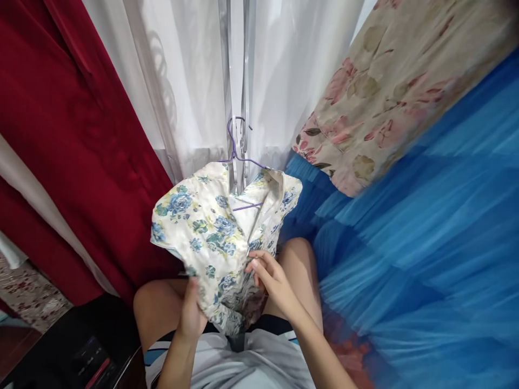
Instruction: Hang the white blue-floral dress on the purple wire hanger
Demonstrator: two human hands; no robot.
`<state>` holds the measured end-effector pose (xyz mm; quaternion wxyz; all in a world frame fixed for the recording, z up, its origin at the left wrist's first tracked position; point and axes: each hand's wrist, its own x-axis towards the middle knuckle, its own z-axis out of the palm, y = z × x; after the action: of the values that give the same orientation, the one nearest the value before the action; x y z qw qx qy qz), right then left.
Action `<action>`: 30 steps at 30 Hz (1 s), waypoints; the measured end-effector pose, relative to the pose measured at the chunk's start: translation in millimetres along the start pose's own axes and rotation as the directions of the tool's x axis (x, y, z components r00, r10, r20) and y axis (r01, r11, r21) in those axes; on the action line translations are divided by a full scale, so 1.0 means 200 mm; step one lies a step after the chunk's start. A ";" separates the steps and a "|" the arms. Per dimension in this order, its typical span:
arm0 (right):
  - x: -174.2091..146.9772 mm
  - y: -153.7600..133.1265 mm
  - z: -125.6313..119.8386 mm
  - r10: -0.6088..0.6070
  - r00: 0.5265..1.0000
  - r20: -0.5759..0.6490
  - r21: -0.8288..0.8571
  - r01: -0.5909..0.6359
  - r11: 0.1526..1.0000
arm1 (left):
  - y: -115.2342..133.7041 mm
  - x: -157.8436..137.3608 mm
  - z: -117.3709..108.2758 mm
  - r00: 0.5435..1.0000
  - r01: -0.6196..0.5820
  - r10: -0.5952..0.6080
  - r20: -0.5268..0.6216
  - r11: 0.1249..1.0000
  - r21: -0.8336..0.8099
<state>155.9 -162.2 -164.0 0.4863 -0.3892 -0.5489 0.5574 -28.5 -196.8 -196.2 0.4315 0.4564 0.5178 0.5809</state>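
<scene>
A white blouse (214, 227) with blue and green flowers hangs over my lap on a purple wire hanger (234, 155). Its front opening spreads at the neck, where part of the hanger's bar shows. My left hand (192, 310) grips the blouse by its lower left side, thumb on top and the other fingers hidden under the cloth. At the front opening, my right hand (270, 273) pinches the edge between thumb and fingers. The fabric bunches in folds below that hand.
White sheer curtains (194, 81) hang ahead, with red drapes (101, 162) to the left. On the right are a floral beige cloth (365, 108) and layered blue tulle (425, 243). A black surface with a lit phone screen (93, 362) lies at lower left.
</scene>
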 end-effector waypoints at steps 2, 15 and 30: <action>0.07 -0.03 0.03 -0.089 0.996 0.011 -0.086 0.090 0.992 | -0.02 -0.04 0.01 0.996 0.076 -0.085 -0.040 0.979 -0.189; 0.05 -0.06 0.13 0.007 1.000 -0.017 0.023 -0.006 1.000 | -0.12 0.05 0.13 0.884 -0.397 0.465 -0.058 0.810 0.432; 0.70 -0.63 0.16 -0.315 0.947 -0.061 0.022 0.317 0.948 | 0.03 0.16 0.12 0.837 -0.544 0.338 0.430 0.604 0.583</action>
<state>107.4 -44.2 -21.4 0.5907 -0.3040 -0.5815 0.4696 -11.9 -161.2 -186.5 0.1409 0.7728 0.4982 0.3670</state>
